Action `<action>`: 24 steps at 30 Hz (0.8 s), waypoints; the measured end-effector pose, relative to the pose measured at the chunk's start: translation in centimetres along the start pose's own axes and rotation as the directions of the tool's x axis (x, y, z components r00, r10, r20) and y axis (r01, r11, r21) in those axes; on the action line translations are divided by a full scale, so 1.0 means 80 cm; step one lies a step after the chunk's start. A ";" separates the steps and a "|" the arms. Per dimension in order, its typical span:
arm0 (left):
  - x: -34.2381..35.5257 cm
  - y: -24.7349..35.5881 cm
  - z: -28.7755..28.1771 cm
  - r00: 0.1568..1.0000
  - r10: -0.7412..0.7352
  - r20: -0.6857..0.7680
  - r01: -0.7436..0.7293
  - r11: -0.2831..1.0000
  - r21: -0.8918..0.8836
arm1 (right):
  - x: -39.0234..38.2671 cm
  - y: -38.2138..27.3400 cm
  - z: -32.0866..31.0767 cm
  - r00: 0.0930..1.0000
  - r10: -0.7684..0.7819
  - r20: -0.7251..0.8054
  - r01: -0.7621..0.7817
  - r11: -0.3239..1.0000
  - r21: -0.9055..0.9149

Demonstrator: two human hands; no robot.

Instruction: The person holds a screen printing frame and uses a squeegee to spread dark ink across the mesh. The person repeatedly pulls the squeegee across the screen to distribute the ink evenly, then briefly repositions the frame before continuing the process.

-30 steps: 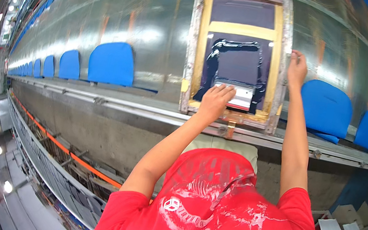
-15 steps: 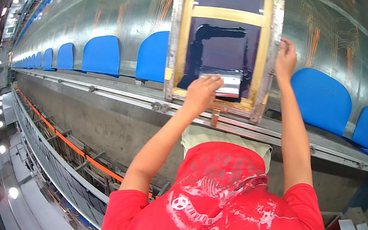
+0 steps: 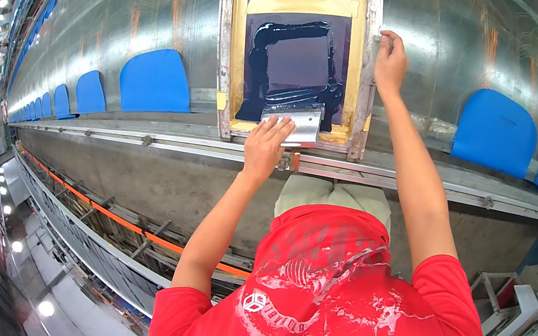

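My left hand [image 3: 269, 141] is closed on a squeegee [image 3: 302, 128], a flat metal blade that lies low on the mesh of a screen printing frame [image 3: 224, 38]. Glossy dark ink [image 3: 257, 58] forms a thick border around a paler rectangle on the mesh, with a heavy streak along the squeegee's far edge. At the frame's right side, my right hand [image 3: 392, 64] has its fingers bent around the worn edge. Yellow tape [image 3: 302, 7] crosses the mesh and lines its inner sides. What lies under the frame is hidden.
Several blue rounded pieces [image 3: 155, 78] lie in a row along the long metal table [image 3: 438, 25], on both sides of the frame. A metal rail [image 3: 382, 176] runs along its near edge. An orange-edged rack [image 3: 182, 250] stands lower left; white panels [image 3: 522, 313] lean lower right.
The frame and both hands now sit further left in view, with the squeegee too. Ink that showed along the left and top now rings a paler rectangle and is heaped near the squeegee.
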State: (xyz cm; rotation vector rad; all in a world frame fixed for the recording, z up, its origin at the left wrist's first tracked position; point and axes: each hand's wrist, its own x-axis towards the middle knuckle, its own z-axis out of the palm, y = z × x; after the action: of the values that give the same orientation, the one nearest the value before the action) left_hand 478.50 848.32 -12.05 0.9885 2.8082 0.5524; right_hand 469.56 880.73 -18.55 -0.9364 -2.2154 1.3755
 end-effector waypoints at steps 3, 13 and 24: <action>-0.008 -0.016 0.004 0.998 0.045 0.048 -0.046 0.999 0.019 | 0.000 0.005 0.011 1.000 -0.017 -0.014 0.016 0.999 -0.040; 0.228 -0.090 -0.045 0.999 -0.035 0.002 0.035 0.994 -0.105 | 0.003 -0.006 0.004 0.986 0.114 0.119 -0.092 0.980 -0.176; 0.116 -0.062 0.007 0.972 0.123 -0.200 -0.121 0.992 0.023 | -0.001 -0.005 0.006 0.998 0.061 0.023 -0.058 0.993 -0.100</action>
State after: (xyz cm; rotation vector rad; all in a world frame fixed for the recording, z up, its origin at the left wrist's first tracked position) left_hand 468.51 850.73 -14.32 1.1766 2.9411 0.6887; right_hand 469.18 880.27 -18.40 -1.0325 -2.3114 1.3203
